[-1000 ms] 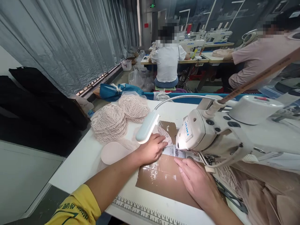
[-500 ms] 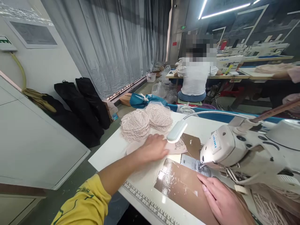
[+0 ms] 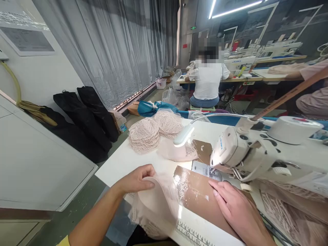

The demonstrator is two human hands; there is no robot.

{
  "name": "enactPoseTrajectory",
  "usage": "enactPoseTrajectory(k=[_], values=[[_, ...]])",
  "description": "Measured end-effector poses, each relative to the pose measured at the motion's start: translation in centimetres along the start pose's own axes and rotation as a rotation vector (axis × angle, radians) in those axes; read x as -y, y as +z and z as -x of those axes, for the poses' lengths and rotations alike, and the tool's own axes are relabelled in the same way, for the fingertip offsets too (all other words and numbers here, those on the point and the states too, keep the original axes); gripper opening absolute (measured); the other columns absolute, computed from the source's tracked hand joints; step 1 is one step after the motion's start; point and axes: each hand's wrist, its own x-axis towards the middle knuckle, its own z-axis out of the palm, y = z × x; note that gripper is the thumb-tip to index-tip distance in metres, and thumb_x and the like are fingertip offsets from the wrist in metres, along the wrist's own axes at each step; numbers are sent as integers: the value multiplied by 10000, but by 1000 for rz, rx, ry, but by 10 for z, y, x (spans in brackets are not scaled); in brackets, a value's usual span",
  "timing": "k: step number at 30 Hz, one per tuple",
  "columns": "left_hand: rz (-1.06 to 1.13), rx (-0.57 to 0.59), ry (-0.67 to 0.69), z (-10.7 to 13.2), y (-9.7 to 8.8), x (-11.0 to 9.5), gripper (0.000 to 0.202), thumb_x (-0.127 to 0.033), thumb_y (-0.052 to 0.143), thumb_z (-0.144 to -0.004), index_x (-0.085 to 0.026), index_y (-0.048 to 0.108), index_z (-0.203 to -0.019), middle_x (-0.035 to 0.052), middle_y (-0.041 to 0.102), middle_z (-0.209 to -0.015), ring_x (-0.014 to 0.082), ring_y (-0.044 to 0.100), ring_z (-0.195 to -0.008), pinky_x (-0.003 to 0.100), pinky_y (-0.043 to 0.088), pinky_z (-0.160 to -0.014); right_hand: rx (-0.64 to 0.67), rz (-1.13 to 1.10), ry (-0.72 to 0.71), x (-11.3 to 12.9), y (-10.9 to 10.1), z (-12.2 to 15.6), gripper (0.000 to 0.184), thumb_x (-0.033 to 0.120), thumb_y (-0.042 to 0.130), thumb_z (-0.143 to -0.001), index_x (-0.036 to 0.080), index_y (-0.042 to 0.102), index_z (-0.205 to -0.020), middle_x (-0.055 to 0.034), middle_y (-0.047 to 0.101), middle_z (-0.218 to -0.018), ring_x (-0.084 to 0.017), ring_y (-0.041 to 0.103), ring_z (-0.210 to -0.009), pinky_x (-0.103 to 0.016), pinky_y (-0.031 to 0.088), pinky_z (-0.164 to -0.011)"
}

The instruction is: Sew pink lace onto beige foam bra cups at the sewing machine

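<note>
My left hand [image 3: 135, 178] is closed on the rim of a pale pink foam cup with lace [image 3: 156, 201], held at the near edge of the white sewing table [image 3: 120, 164]. My right hand [image 3: 237, 210] lies flat, fingers stretched out, on the brown plate [image 3: 198, 196] in front of the white sewing machine [image 3: 246, 153]. Another pink cup [image 3: 176, 153] rests under the machine's small lamp [image 3: 182, 136]. Two stacks of lace cups [image 3: 153, 131] sit at the table's far left corner.
Pink lace fabric [image 3: 289, 215] piles to the right of the machine. Black bags [image 3: 84, 116] lean on the wall at left, beside a grey curtain [image 3: 123, 48]. A person in a white shirt [image 3: 206, 80] sits at another sewing table behind; another person's arm [image 3: 307, 73] shows far right.
My left hand left the cup pile near the lamp and drew back to the near table edge with one cup in it. My right hand stayed flat on the brown plate.
</note>
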Motion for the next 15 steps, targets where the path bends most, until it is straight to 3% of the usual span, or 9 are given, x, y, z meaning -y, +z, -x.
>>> enactPoseTrajectory(k=[3,5,8,12,15], values=[[36,205,43,-29,31,-19,431,-285,620,-774,-206,468,-1170,29,570,-977,123,532,-736,224,423,-641,-44,-102,92,5,-9,0,257,306,429,-941,245,654,-1049,-18,714,-973,-181,680,-848,-294,512,-718],[-183,196,110,-56,51,-27,552,-191,607,-738,-219,468,-1272,64,589,-1085,186,575,-889,265,457,-722,-89,-201,127,9,-17,1,217,316,454,-939,245,658,-949,-10,716,-907,-175,669,-823,-283,495,-731],[-442,134,155,-93,74,-31,534,-174,617,-699,-212,536,-1225,64,610,-1156,228,585,-1017,283,478,-794,-57,-340,74,16,-25,2,247,301,455,-940,230,641,-794,-8,675,-755,-161,631,-718,-266,468,-666],[-632,88,121,-127,83,-28,241,-314,596,-792,-181,619,-991,3,672,-862,162,619,-733,221,460,-584,114,-252,-12,22,-26,1,227,277,478,-925,221,661,-801,-9,631,-708,-157,574,-669,-273,421,-614],[-757,-14,117,-137,81,-31,180,-270,478,-872,-161,609,-812,19,630,-723,170,585,-652,249,432,-567,135,-154,4,24,-22,0,223,240,465,-921,217,657,-811,-14,632,-734,-163,563,-694,-283,405,-636]])
